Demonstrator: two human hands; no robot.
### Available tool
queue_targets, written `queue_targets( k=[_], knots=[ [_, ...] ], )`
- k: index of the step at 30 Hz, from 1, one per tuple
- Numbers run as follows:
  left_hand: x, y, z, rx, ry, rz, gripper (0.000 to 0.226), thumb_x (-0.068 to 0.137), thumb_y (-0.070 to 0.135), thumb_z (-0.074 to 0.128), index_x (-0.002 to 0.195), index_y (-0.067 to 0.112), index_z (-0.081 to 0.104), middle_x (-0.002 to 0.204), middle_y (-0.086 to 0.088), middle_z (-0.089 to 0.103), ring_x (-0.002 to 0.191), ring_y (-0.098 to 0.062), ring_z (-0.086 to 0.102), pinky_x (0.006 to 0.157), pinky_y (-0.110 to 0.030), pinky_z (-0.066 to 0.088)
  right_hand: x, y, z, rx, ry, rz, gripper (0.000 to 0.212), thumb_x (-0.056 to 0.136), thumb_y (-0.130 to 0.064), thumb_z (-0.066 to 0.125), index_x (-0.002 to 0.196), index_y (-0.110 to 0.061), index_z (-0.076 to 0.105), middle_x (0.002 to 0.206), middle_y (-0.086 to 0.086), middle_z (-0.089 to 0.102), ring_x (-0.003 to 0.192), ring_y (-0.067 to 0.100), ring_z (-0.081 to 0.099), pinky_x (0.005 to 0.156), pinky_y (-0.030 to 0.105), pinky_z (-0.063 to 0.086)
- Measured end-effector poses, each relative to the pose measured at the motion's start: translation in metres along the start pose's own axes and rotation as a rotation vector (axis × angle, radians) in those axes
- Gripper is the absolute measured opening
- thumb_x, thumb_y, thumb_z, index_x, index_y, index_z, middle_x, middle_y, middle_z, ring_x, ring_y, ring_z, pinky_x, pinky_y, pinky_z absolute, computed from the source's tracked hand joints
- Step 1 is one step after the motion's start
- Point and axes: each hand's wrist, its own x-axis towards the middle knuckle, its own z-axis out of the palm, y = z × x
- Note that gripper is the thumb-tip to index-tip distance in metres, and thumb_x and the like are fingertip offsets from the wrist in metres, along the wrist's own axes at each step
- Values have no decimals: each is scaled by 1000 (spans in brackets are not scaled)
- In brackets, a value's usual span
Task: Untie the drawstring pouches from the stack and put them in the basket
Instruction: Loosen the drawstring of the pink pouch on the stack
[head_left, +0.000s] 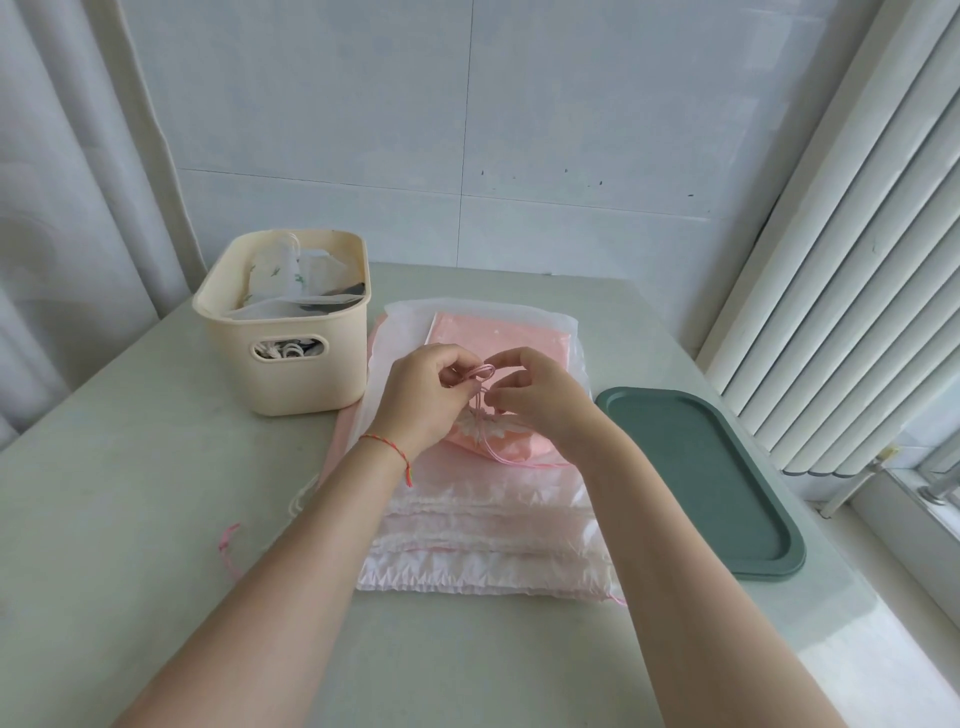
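Between both hands (480, 392), pink drawstring (479, 372)

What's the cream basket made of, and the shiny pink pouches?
The basket looks like smooth matte plastic: stiff moulded walls, rounded corners and a cut-out handle. The pouches look like thin satin or organza fabric: glossy, gathered into pleats and partly see-through. I can't tell the exact fibre.

Soft daylight entered from the window (935, 478) at the right, past white vertical blinds (841, 291), and filled the room evenly and brightly. The table (130, 509) showed a pale sheen toward its right edge, with only faint shadows under the forearms. The wide-angle lens bowed the blinds and the curtain (62, 208) at the frame's sides. Focus was sharp throughout, colours slightly washed.
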Motion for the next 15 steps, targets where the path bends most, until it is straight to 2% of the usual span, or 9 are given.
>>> queue_targets(
  k=[2,4,7,10,15],
  knots=[
    [1,1,-3,14,-28,-24,24,82,5,73,79,29,70,78,9,70,73,-13,66,69,-17,52,-2,-2,-2,62,-14,5,34,84,-4,64,113,-20,60,93,10,69,73,12,64,63,25,54],
    [1,1,-6,6,-41,-39,28,83,3,72,79,31,69,82,6,72,76,-13,68,73,-20,54,-5,-3,-3,159,-43,19,35,85,-2,64,117,-14,59,92,12,68,74,13,63,56,18,50],
    [0,1,-5,-22,-28,-52,24,83,6,73,79,29,69,81,5,72,75,-15,69,73,-24,55,-7,-3,-2,269,-85,45,33,86,-1,63,118,-9,58,90,14,70,81,20,67,62,25,54],
    [0,1,-3,-39,-4,-70,19,82,7,74,80,26,70,75,9,70,68,-10,66,68,-19,51,-6,-4,-1,258,-91,60,34,84,0,63,116,-8,58,87,15,73,83,23,70,75,36,57],
    [1,0,-6,-137,-5,-130,16,80,6,76,79,21,72,75,3,70,67,-11,64,67,-24,55,-7,-7,-2,178,-71,92,32,82,0,62,113,-10,62,95,19,73,85,23,71,75,35,57]
  ],
)
